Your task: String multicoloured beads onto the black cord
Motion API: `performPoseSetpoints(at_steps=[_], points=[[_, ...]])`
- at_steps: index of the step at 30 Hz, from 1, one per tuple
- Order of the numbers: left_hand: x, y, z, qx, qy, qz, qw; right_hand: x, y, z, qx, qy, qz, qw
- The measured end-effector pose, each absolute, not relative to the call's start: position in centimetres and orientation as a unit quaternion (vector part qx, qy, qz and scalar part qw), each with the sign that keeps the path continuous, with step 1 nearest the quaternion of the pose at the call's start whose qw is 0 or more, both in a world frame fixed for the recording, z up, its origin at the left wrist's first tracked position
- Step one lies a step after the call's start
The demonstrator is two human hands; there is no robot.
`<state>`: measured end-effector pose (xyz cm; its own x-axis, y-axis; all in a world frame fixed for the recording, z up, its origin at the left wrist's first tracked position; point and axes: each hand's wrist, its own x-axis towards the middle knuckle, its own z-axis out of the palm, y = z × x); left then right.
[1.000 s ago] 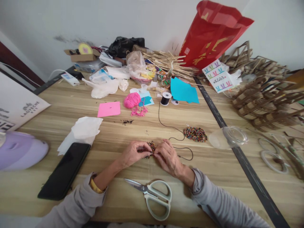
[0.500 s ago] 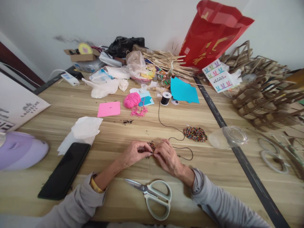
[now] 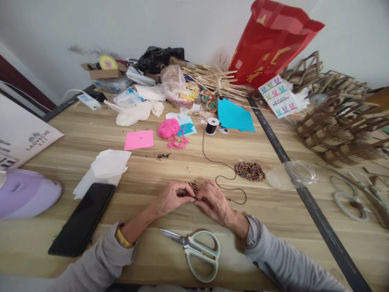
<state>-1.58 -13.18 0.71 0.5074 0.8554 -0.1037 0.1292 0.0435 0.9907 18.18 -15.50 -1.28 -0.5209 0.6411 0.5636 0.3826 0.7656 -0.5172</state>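
My left hand is closed in a pinch, thumb and forefinger meeting the right fingertips over the wooden table. Between the hands a bunched string of small multicoloured beads shows, partly hidden by my fingers. My right hand pinches at the same spot, its fingers curled over. The tiny dark bit at the fingertips is too small to make out. A thin black cord winds from a spool to beside my right hand. Closer to me lie scissors with pale handles, blades slightly apart.
Right of my hands rests a second coil of beads, beside a clear plastic bag. A black phone and white paper lie left. Pink yarn, a red bag and woven baskets stand farther back.
My fingertips have shifted slightly, with the right fingers curling a little lower and closer to the left ones. The black cord near my right hand has moved a little.
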Motion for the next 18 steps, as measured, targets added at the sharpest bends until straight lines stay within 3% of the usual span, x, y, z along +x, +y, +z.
performPoseSetpoints(at_steps=[18], points=[[-2.2,-13.0,1.2,0.713,0.334,0.307,0.534,18.3,-15.7,-0.1,-0.266,-0.855,0.172,0.411]])
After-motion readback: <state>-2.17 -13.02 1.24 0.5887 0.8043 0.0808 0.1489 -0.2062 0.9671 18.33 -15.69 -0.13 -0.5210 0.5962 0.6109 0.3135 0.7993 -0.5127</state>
